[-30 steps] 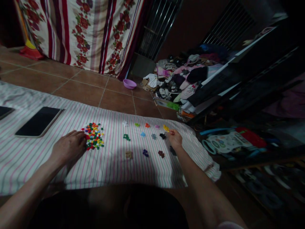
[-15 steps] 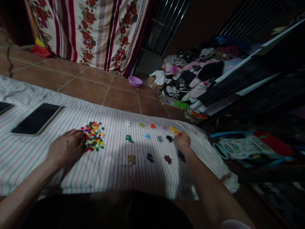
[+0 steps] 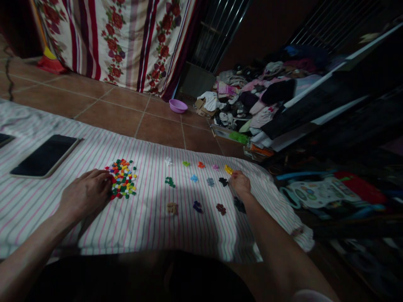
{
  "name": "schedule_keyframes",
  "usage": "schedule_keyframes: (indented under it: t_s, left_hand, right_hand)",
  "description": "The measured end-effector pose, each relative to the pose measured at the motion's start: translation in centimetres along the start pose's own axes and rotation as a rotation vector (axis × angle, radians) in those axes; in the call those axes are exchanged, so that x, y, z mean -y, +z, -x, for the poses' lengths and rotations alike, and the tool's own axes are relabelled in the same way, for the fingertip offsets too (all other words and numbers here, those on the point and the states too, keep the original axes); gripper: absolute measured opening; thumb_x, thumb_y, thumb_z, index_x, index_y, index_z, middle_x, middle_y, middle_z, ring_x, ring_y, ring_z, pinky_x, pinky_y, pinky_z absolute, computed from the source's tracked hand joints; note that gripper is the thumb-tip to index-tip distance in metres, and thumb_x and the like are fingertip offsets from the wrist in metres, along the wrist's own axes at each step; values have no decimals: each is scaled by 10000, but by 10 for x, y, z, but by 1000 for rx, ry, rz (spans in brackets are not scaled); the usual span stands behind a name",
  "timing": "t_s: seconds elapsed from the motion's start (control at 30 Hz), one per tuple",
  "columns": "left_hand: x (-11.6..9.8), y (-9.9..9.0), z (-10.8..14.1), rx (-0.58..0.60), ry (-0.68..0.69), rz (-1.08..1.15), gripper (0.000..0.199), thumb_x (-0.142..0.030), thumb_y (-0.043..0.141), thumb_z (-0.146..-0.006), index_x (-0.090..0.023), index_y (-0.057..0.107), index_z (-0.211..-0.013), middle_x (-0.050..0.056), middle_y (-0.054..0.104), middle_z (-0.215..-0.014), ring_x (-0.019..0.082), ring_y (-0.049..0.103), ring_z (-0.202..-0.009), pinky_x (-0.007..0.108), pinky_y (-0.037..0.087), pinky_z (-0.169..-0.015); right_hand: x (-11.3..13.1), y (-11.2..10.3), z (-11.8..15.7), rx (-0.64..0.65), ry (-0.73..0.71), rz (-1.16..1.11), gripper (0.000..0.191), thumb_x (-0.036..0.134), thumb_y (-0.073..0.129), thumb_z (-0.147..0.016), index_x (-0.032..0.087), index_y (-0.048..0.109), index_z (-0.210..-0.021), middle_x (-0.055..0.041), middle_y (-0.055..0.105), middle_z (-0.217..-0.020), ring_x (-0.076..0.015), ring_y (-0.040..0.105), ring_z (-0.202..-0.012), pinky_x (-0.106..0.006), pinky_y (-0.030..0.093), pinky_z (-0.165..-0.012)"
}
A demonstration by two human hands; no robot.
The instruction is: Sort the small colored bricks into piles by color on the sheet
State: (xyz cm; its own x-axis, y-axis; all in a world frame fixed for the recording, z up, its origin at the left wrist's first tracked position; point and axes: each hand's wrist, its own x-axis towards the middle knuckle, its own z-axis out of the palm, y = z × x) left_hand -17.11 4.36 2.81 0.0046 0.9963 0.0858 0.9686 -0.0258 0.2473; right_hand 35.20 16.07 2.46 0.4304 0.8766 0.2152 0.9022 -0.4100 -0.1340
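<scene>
A pile of small mixed-colour pieces lies on the striped cloth. My left hand rests at its left edge, fingers curled by some red pieces; what they hold, if anything, is hidden. My right hand is closed at the yellow pieces, its fingertips touching the group's right side; anything between them is too small to name. Separate single-colour groups lie between the hands, among them white, dark green, tan, dark blue, brown and black.
A phone lies left of my left hand, with part of another dark device at the edge. Beyond the cloth, a purple basin stands on the tiled floor, near heaped clothes. A floral curtain hangs behind.
The view has shifted slightly, moving the cloth's contents a little left in the picture. My right hand stays by the yellow pieces, and my left hand stays beside the mixed pile.
</scene>
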Motion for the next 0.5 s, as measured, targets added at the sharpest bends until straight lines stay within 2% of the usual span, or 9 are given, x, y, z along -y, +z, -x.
schedule_keyframes:
  t_s: [0.2, 0.5]
  left_hand:
    - [0, 0, 0, -6, 16, 5, 425, -376, 299, -894, -196, 650, -1052, 97, 648, -1197, 277, 602, -1096, 437, 479, -956]
    - [0, -2, 0, -24, 15, 23, 383, -372, 306, -890, -252, 649, -1010, 84, 658, -1159, 273, 622, -1042, 448, 494, -929]
  right_hand:
    - [0, -5, 5, 0, -35, 20, 317, 174, 467, -834, 143, 667, -1078, -97, 698, -836, -203, 640, -769, -283, 456, -727]
    - [-4, -7, 3, 38, -151, 61, 298, 143, 515, -762, 215, 761, -914, -82, 730, -886, -229, 647, -830, -312, 479, -740]
